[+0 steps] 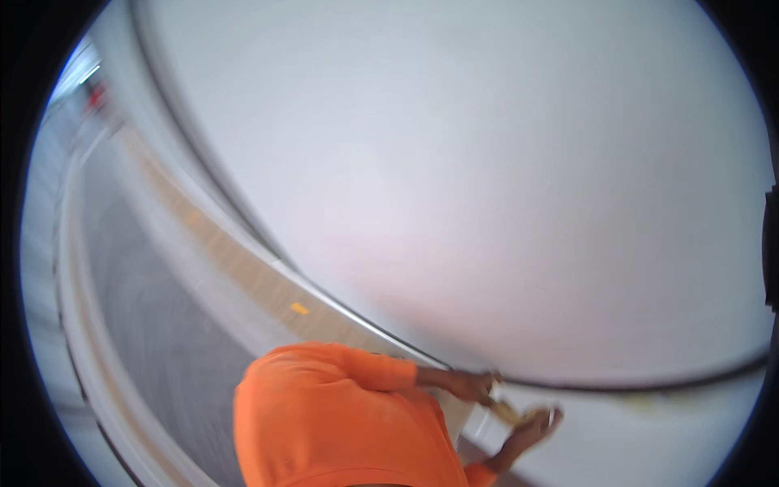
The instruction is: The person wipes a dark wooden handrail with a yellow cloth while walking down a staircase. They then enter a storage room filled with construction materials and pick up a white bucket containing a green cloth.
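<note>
Both hands are low in the picture, right of centre, in front of a large smooth pale panel (454,187). My left hand (477,385) reaches across in an orange sleeve, its fingers closed on a small yellowish piece (506,413). Just below and to the right, my right hand (531,428) is curled at the other end of that piece. Motion blur hides what kind of thing it is. Something small and white shows by the left fingertips, and another pale spot by the right ones; neither is clear.
A dark curved strip (633,388) edges the panel, with another white surface (649,438) below it. On the left run a tan band with yellow marks (300,308) and a grey floor (154,308). A blurred red shape (96,98) shows at the far left.
</note>
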The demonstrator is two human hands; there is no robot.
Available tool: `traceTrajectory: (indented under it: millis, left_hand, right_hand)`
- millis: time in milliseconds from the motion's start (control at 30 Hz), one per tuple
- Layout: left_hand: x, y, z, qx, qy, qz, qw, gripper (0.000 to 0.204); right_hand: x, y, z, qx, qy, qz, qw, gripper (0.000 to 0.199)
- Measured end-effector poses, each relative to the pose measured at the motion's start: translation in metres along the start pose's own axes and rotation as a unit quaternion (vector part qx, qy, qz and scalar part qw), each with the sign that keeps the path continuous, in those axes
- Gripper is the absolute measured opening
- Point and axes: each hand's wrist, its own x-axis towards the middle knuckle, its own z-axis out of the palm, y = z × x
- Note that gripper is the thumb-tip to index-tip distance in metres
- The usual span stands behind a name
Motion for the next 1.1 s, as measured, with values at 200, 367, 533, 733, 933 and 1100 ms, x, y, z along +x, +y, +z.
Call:
traceTrajectory:
  millis: [200,367,533,733,933,1100]
  left_hand:
    - [0.002,0.017,0.035,0.153,-0.065,0.216,0.962,0.082]
    - [-0.006,0.020,0.081,-0.024,0.001,0.122,0.992,0.056]
    - [-0.036,0.048,0.123,-0.222,0.101,0.087,0.966,0.052]
    - [-0.046,0.046,0.165,-0.489,0.165,0.297,0.803,0.066]
    - [-0.018,0.055,0.176,-0.193,0.248,0.100,0.944,0.060]
    - [-0.004,0.084,0.211,-0.048,0.223,0.079,0.970,0.048]
  right_hand:
    - [-0.007,-0.002,-0.029,-0.042,-0.201,-0.110,0.972,0.010]
    - [0.014,-0.046,-0.042,0.041,-0.211,-0.095,0.972,0.020]
    - [0.044,-0.039,-0.081,0.249,-0.303,0.008,0.920,0.032]
    - [-0.003,0.013,-0.116,0.042,-0.493,0.070,0.866,0.030]
    - [-0.048,0.019,-0.113,-0.047,-0.370,0.026,0.927,0.027]
    - [-0.021,0.028,-0.147,0.028,-0.287,0.025,0.957,0.026]
